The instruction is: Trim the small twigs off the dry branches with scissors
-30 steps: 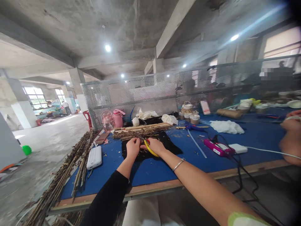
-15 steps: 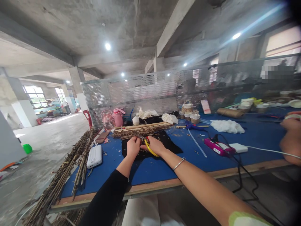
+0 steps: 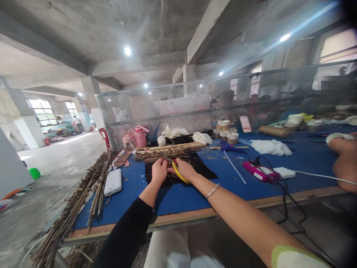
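Both of my hands are close together over a black cloth point(image 3: 202, 169) strewn with bits of twig. My right hand point(image 3: 185, 169) is closed round the yellow handle of a pair of pruning shears point(image 3: 180, 173), whose dark metal blades point away to the upper left. Just left of the blades, my left hand point(image 3: 158, 171) has its fingers pinched together; whatever lies in them is hidden. Right behind the cloth lies a bundle of thin brown twigs point(image 3: 167, 153), with thicker pale sticks point(image 3: 178, 146) along it.
Long dry stalks point(image 3: 80, 197) hang over the blue table's point(image 3: 178, 203) left edge beside a white power bank point(image 3: 113, 182). Pink bottles point(image 3: 141, 137) stand at the back. A blue glue gun point(image 3: 232, 147), a magenta box point(image 3: 259, 171) and cables lie right, near another person's hand point(image 3: 344, 145).
My hands stay almost in place, with the shears still in the right one. The view has shifted slightly. At the right, the other person's hand now shows a pale round piece more clearly.
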The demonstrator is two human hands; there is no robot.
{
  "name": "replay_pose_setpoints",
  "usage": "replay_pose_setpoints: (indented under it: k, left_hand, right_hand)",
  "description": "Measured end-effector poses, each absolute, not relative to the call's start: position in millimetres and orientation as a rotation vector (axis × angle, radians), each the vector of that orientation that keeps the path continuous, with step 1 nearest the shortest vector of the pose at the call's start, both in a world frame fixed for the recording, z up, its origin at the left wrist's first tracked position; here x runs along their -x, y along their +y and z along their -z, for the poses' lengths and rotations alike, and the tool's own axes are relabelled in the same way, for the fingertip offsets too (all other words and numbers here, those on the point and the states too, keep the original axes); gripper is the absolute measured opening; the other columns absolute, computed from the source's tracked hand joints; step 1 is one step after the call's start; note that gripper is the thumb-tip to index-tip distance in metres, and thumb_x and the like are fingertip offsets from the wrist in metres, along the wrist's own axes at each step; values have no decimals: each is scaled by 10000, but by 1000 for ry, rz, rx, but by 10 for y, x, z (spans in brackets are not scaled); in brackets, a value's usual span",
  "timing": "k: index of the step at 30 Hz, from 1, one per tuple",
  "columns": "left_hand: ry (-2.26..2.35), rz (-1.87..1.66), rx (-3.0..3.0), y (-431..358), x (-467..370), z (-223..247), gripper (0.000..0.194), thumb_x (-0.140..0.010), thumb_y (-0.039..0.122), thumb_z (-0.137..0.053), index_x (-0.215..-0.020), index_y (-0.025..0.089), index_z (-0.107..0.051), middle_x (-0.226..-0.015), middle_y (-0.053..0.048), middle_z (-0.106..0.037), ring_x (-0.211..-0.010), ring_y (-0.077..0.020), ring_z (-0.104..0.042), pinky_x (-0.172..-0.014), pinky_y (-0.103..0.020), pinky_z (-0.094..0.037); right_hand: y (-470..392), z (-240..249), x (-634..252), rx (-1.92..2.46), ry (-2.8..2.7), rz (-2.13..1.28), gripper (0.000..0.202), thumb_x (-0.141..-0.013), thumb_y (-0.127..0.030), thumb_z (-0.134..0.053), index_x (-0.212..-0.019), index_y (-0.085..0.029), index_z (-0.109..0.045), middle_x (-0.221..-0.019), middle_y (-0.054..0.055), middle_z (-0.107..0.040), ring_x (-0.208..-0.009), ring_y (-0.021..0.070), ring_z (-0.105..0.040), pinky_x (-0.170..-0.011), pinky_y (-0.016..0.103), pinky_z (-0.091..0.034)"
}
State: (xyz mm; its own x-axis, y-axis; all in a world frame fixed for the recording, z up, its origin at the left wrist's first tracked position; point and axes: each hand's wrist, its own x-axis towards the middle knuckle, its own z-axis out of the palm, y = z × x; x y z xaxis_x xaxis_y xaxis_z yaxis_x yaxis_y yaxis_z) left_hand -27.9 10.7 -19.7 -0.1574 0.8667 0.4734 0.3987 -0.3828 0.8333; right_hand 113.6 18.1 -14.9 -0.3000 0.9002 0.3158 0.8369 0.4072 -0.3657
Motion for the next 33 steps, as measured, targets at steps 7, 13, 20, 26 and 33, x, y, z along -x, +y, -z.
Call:
replay_pose_setpoints:
  k: [7,13,20,26,33]
  left_hand:
    - [1521,-1555,-1761,82,299,169,268,-786,315,-416,-679,154,-601,-631,-17,-618,-588,-117,-511,-590,-210,-373]
    - [1612,-1539,-1748,93,317,174,290,-779,339,-417,-621,158,-581,-594,-16,-601,-557,-118,-501,-556,-219,-353]
    - [1656,-1549,-1638,126,340,189,253,-753,326,-456,-729,144,-631,-679,-54,-652,-621,-144,-568,-624,-242,-401]
    - [1691,-1534,-1673,118,345,180,196,-726,249,-492,-761,132,-645,-724,-66,-669,-670,-153,-586,-664,-248,-413]
    - [1656,-1524,-1731,114,347,181,197,-746,244,-480,-762,131,-641,-722,-63,-670,-655,-147,-576,-651,-245,-415]
  right_hand:
    - [182,142,-1128,1537,-2190,-134,627,-681,-736,-423,-930,-170,-524,-876,116,-643,-835,254,-613,-630,266,-379]
    - [194,122,-1130,1558,-2208,-142,612,-671,-747,-420,-870,-186,-561,-877,116,-648,-841,256,-613,-634,275,-396]
    - [196,126,-1137,1580,-2195,-80,620,-664,-737,-444,-935,-190,-553,-890,108,-650,-866,257,-609,-682,286,-403]
    - [222,170,-1143,1553,-2210,-146,643,-656,-723,-475,-995,-178,-509,-925,104,-638,-885,252,-604,-683,281,-396]
    - [245,185,-1149,1532,-2206,-121,634,-660,-720,-476,-990,-180,-512,-933,101,-633,-888,251,-601,-672,275,-389]
